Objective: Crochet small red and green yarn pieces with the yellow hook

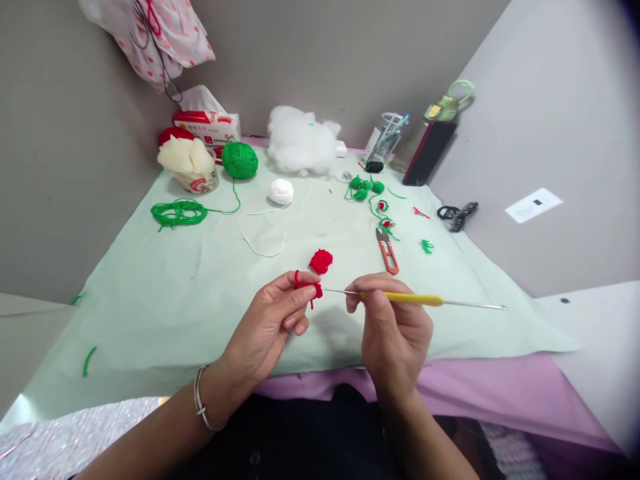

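Observation:
My left hand [273,317] pinches a small piece of red crochet work [319,291] between thumb and fingers, with red yarn looped over the index finger. In my right hand [395,327] is a crochet hook [405,298] with a yellow handle, held like a pen and lying almost level. Its thin metal tip points left and reaches close to the red piece; whether it touches a stitch I cannot tell. A small red yarn ball [321,261] lies on the cloth just beyond my left fingertips.
Thread snips [387,253] lie beyond my right hand, near small green crocheted pieces [361,190]. Farther back are a white yarn ball [281,192], a green yarn ball [240,160], white stuffing [303,143], a tissue box [210,127] and a phone [430,153] leaning upright. Loose green yarn [179,213] lies left.

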Demonstrator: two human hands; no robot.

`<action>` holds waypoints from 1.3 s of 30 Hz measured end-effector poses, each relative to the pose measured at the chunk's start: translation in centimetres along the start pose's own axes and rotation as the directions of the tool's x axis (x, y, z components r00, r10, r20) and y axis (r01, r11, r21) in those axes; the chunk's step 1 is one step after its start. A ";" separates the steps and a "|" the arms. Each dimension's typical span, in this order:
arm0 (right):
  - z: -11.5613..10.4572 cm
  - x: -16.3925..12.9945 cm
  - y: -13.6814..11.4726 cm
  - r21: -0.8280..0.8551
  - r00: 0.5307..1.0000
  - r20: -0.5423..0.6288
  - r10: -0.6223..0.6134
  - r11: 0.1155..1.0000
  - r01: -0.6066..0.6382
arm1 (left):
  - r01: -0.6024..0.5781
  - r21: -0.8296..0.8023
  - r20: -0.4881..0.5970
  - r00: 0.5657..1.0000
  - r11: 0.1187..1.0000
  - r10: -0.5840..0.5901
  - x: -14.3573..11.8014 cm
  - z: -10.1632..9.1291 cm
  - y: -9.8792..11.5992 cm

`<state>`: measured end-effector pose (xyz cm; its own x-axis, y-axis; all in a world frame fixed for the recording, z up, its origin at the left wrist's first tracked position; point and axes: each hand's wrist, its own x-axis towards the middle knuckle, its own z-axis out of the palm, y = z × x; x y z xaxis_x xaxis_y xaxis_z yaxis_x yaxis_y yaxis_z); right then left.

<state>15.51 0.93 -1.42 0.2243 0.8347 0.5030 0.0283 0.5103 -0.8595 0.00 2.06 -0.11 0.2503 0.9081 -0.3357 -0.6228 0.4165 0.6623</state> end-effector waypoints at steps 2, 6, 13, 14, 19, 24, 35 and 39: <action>0.0 0.0 0.0 -0.017 1.000 0.007 -0.012 1.000 0.012 | 0.003 -0.003 -0.003 1.000 1.000 -0.003 0.0 -0.1 0.0; 0.1 0.1 0.0 -0.038 0.999 0.011 -0.030 0.999 0.030 | 0.012 -0.004 0.003 1.000 1.000 -0.012 -0.1 0.0 0.2; 0.0 0.1 0.3 -0.006 0.999 0.010 -0.033 0.999 0.033 | 0.010 -0.009 0.018 1.000 1.000 -0.010 0.0 0.1 0.3; 0.0 0.1 0.2 -0.007 0.999 0.009 -0.032 0.999 0.032 | 0.011 -0.009 0.022 1.000 1.000 -0.011 0.0 0.0 0.3; 0.0 0.2 0.2 -0.001 1.000 0.006 -0.027 1.000 0.027 | 0.018 -0.008 0.045 0.999 1.000 -0.017 0.1 0.0 0.1; 0.0 0.1 0.3 -0.011 0.999 0.008 -0.036 0.999 0.036 | 0.020 -0.001 0.049 0.999 1.000 -0.020 0.1 -0.1 0.1; -0.1 -0.2 -0.1 -0.159 0.984 0.067 -0.164 0.972 0.173 | 0.024 0.001 0.045 0.999 1.000 -0.024 0.2 0.0 0.0; -0.3 -0.8 0.1 -0.211 0.959 0.176 -0.223 0.943 0.258 | 0.018 -0.007 0.034 0.999 1.000 -0.018 0.2 0.1 0.0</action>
<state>15.65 0.25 -1.97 0.0376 0.7227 0.6901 0.2905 0.6529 -0.6995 0.09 2.21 -0.11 0.2868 0.9014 -0.3243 -0.6232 0.4326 0.6515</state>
